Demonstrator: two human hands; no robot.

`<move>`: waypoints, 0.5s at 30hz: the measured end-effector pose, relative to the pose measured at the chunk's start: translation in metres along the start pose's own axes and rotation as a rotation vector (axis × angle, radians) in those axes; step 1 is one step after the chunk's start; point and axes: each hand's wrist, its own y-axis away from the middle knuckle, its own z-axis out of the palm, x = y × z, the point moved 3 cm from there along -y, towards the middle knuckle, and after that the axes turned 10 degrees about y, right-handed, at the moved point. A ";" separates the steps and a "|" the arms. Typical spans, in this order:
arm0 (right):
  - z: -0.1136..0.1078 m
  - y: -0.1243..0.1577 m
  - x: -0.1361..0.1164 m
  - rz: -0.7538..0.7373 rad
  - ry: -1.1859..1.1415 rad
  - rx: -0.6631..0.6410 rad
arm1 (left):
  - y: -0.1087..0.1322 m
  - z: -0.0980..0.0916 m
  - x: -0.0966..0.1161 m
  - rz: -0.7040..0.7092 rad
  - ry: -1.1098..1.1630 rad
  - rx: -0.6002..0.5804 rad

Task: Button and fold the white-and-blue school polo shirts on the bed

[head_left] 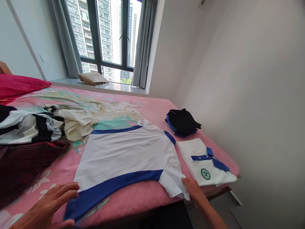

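A white shirt with blue side panels (126, 152) lies spread flat on the bed, its hem toward the left and its sleeves toward the right. My left hand (51, 203) is at the near hem corner, fingers stretched out and thumb apart, with nothing gripped. At the near sleeve, my right hand (190, 187) pinches the white sleeve edge between thumb and fingers. Just beyond that hand lies a folded white polo shirt (197, 163) with a blue collar and a green round badge.
A stack of folded dark clothes (183, 122) sits near the wall. Crumpled clothes (35, 125) and a dark red plaid garment (30, 165) lie at the left, with a red pillow (21, 85) behind. A beige folded item (92, 78) rests on the windowsill. The pink bed's (133, 197) edge is nearest me.
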 end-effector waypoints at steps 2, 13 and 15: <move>0.002 0.006 -0.001 -0.011 -0.027 0.072 | 0.015 0.001 0.010 0.134 -0.015 -0.045; 0.005 0.031 -0.002 0.115 -0.244 -0.092 | 0.023 0.023 0.027 0.097 -0.101 0.064; 0.008 0.031 -0.002 0.097 -0.265 -0.064 | 0.019 0.022 0.029 0.077 -0.083 0.086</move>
